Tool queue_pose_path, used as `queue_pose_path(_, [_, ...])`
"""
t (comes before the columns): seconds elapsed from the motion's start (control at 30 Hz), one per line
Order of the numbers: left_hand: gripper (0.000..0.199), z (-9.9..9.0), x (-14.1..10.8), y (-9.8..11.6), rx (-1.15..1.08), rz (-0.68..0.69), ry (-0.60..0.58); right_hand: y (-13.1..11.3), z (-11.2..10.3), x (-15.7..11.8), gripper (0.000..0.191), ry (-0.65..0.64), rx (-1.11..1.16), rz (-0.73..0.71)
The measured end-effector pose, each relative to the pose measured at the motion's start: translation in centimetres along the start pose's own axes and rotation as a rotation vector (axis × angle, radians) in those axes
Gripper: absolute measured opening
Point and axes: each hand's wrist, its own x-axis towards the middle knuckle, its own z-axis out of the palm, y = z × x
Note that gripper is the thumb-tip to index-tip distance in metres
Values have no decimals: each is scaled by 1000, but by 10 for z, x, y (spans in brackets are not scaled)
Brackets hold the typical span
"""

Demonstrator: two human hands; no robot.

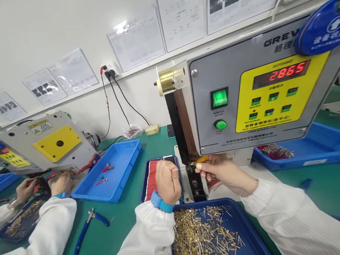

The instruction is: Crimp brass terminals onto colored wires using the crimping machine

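My left hand (168, 180), with a blue wristband, is closed in a pinch on a thin red wire (182, 169) at the left of the crimping machine's (195, 183) lower tooling. On the other side, my right hand (218, 169) is closed, its thumb and finger pinching at the tooling; what they hold is too small to make out. A yellow part (201, 159) shows just above my right fingertips. Behind my left hand lies a tray of red wires (151, 177). Below both hands stands a dark blue tray (252, 231) with a heap of brass-coloured terminals (197, 236).
Blue pliers (88, 230) lie on the green table (122, 235). A blue tray (111, 168) with small wire bundles stands left of centre. Another person's hands (62, 183) work at a second machine (52, 141). A blue tray (315, 158) with wired pieces sits at right.
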Motion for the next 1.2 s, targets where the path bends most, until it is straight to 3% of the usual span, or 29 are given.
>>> queue_pose_path(0.13, [17,5,-2,-4,57,0,-44,6,5,0,36,80,-137,-47])
queue_pose_path(0.33, [16,9,-5,-5,111,-33,-75,13,5,2,41,72,-192,-82])
queue_pose_path(0.57, [16,11,-8,-7,147,-60,-130,19,23,-3,41,269,-242,-120])
queue_pose_path(1.2, [15,13,-8,-8,118,-86,-152,26,23,-3,45,316,-300,-134])
